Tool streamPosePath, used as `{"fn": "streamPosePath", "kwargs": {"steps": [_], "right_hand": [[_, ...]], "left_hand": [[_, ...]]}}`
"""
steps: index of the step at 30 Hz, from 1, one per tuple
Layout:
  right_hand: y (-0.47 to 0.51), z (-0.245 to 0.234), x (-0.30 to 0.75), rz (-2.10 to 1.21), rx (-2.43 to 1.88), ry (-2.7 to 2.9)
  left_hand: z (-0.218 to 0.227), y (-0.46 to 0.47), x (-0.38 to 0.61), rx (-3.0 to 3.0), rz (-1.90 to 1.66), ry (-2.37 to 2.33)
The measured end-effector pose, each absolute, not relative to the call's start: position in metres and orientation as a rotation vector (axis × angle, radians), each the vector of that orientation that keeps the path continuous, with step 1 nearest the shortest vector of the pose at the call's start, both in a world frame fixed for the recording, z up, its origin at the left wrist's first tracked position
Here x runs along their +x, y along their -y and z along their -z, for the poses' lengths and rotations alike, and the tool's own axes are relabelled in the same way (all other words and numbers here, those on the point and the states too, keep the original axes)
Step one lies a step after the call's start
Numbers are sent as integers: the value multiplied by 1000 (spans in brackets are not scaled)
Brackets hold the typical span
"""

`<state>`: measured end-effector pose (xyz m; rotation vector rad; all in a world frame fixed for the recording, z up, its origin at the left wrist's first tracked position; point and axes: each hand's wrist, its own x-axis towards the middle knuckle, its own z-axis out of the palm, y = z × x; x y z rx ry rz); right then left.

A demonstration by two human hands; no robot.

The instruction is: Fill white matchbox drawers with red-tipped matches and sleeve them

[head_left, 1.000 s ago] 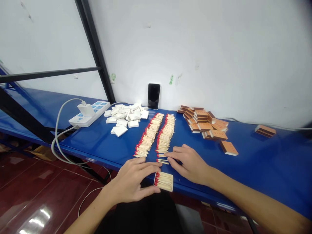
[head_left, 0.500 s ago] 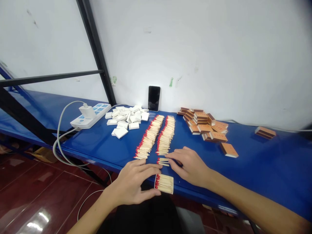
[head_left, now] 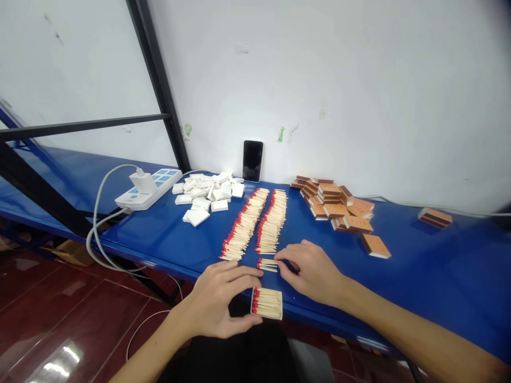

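Observation:
My left hand point(head_left: 217, 300) grips a white inner tray filled with red-tipped matches point(head_left: 267, 304) at the near edge of the blue table point(head_left: 431, 266), thumb under it and fingers along its top. My right hand point(head_left: 313, 271) rests palm down on the table, its fingertips pinching a small bunch of loose matches point(head_left: 266, 264). Just beyond lie two long rows of matches point(head_left: 259, 221), red heads pointing left.
A heap of white empty trays point(head_left: 205, 194) lies at the back left beside a power strip with a charger and cables point(head_left: 146, 189). A dark phone point(head_left: 253, 160) leans on the wall. Orange matchbox sleeves point(head_left: 337, 205) are piled at the back right, with strays point(head_left: 435, 217) farther right.
The filled tray in my left hand has slid slightly left and nearer. My right hand's fingers have curled in on the small bunch of matches. The view has tilted slightly.

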<state>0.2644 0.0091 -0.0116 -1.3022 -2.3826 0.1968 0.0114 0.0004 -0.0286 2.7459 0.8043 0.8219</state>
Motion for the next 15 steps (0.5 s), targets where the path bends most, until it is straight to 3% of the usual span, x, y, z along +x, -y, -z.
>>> {"fn": "streamPosePath", "kwargs": {"steps": [15], "right_hand": [[-8, 10, 264, -175, -1335, 2368]], "left_hand": [[26, 0, 13, 2709, -811, -806]]}}
